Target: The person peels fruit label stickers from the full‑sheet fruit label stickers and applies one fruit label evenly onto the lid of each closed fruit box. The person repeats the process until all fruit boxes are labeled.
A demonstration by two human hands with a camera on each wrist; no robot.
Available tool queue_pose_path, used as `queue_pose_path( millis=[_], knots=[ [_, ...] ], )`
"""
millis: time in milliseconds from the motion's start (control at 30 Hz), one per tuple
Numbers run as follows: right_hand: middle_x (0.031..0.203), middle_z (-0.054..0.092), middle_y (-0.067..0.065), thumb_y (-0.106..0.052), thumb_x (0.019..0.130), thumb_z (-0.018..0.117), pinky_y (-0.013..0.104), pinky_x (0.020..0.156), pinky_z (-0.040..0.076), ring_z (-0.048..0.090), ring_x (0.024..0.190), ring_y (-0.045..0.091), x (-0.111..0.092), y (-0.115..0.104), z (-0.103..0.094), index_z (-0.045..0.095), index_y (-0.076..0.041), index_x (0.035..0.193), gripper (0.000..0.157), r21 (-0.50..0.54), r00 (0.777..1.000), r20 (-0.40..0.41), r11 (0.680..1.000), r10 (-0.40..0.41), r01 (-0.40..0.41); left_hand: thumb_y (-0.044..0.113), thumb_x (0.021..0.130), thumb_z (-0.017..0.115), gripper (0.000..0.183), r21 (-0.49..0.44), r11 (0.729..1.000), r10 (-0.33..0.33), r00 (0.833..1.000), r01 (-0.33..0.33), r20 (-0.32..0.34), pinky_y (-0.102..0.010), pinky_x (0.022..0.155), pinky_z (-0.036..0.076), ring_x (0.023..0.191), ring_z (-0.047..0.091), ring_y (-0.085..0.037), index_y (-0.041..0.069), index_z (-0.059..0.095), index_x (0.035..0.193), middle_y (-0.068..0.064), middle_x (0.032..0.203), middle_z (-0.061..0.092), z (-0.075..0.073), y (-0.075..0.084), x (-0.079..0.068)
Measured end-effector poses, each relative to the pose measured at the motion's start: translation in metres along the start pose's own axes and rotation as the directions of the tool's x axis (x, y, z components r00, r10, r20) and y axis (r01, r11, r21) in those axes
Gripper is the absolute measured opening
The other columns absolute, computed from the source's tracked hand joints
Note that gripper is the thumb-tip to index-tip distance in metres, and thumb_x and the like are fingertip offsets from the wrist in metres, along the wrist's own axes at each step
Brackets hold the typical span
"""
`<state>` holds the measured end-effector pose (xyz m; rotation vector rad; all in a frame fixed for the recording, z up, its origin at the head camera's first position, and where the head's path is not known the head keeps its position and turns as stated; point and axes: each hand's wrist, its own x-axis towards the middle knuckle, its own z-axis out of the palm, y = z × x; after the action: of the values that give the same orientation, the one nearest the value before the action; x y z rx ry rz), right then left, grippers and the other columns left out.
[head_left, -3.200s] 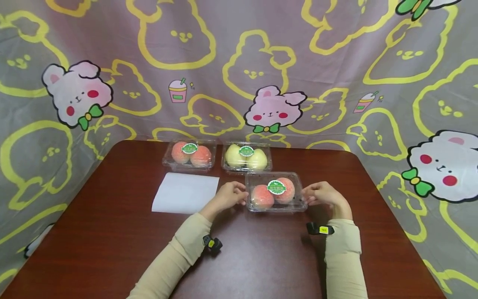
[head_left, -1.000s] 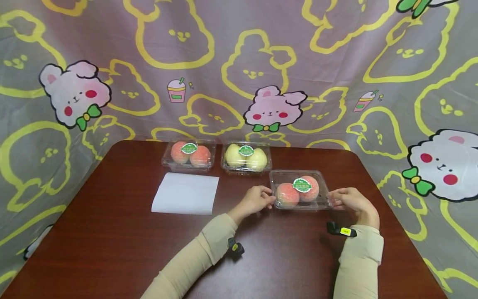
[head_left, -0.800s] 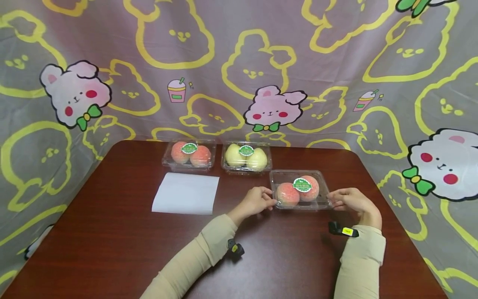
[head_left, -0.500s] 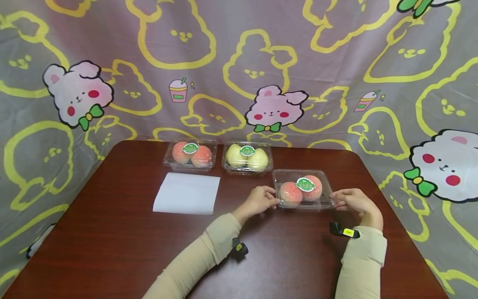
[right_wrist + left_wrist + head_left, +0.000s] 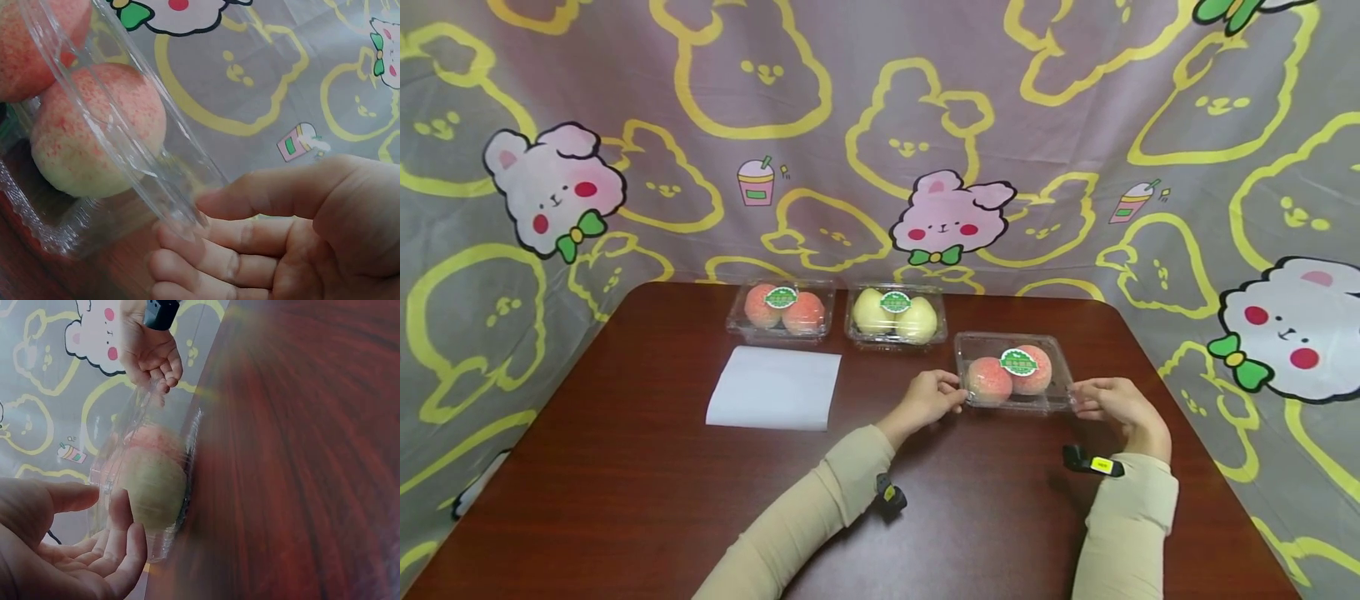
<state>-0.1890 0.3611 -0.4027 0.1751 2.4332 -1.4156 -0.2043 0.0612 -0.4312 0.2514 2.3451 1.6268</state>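
Observation:
A clear plastic fruit box (image 5: pixel 1057 379) with two pinkish peaches (image 5: pixel 989 380) inside and a round green-and-white label (image 5: pixel 1018 361) on its lid is between the two hands, right of the table's middle. My left hand (image 5: pixel 928 398) pinches its left edge with thumb and fingertips. At the opposite end, my right hand (image 5: pixel 1116 402) grips the box's corner. In the right wrist view, the thumb lies on the rim and the fingers (image 5: pixel 206 262) curl under it, beside a speckled peach (image 5: pixel 100 131). The left wrist view catches the box end-on, close to the tabletop.
Behind, a second box of peaches (image 5: pixel 781 323) and a box of yellow-green fruit (image 5: pixel 896 321) stand side by side at the table's back. A white sheet of paper (image 5: pixel 772 388) lies left of my left hand. A patterned curtain (image 5: pixel 805 200) surrounds the brown table (image 5: pixel 625 483).
Both hands have carried the box of peaches to the right over the last seconds, and lately slightly farther back. The other boxes and the paper stay where they were.

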Motion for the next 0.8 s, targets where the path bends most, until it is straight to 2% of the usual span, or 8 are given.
queue_pose_path(
  millis=[267,500,667,800],
  knots=[
    [0.085,0.070,-0.010,-0.007,0.099,0.045,0.028,0.076,0.060,0.068,0.079,0.006,-0.002,0.005,-0.004,0.040,0.026,0.127,0.045,0.048,0.997,0.073,0.999,-0.026,0.022,0.011,0.088,0.067,0.029,-0.008,1.000,0.010,1.000,-0.010,0.013,-0.016,0.045,0.039,0.081,0.071,-0.037,-0.005,0.061,0.112,-0.023,0.088,0.074,0.003,0.000,-0.005],
    [0.082,0.068,-0.012,-0.011,0.099,0.046,0.028,0.077,0.060,0.069,0.078,0.006,0.004,0.006,-0.004,0.041,0.023,0.130,0.046,0.057,1.000,0.030,0.998,0.005,-0.007,0.008,0.090,0.065,0.028,-0.054,0.998,0.008,1.000,-0.008,0.002,-0.015,0.046,0.039,0.075,0.073,-0.031,-0.006,0.059,0.113,-0.024,0.091,0.073,0.006,-0.002,0.000],
    [0.082,0.068,-0.009,-0.012,0.099,0.047,0.029,0.077,0.060,0.069,0.078,0.007,0.007,0.006,-0.004,0.045,0.021,0.128,0.044,0.045,1.000,0.005,0.999,0.015,-0.015,0.008,0.090,0.065,0.026,-0.088,0.996,-0.019,1.000,0.020,0.005,-0.017,0.046,0.041,0.061,0.067,-0.014,-0.006,0.060,0.112,-0.024,0.092,0.073,0.006,0.000,0.004],
    [0.080,0.067,-0.010,-0.010,0.099,0.045,0.026,0.074,0.060,0.068,0.075,0.005,0.011,0.005,-0.003,0.044,0.022,0.127,0.043,0.061,1.000,-0.011,0.998,0.007,-0.006,0.007,0.090,0.065,0.026,-0.145,0.988,-0.054,0.998,0.057,0.021,-0.022,0.051,0.049,0.055,0.058,-0.003,-0.006,0.060,0.111,-0.024,0.095,0.073,0.006,0.000,0.010]
  ],
)
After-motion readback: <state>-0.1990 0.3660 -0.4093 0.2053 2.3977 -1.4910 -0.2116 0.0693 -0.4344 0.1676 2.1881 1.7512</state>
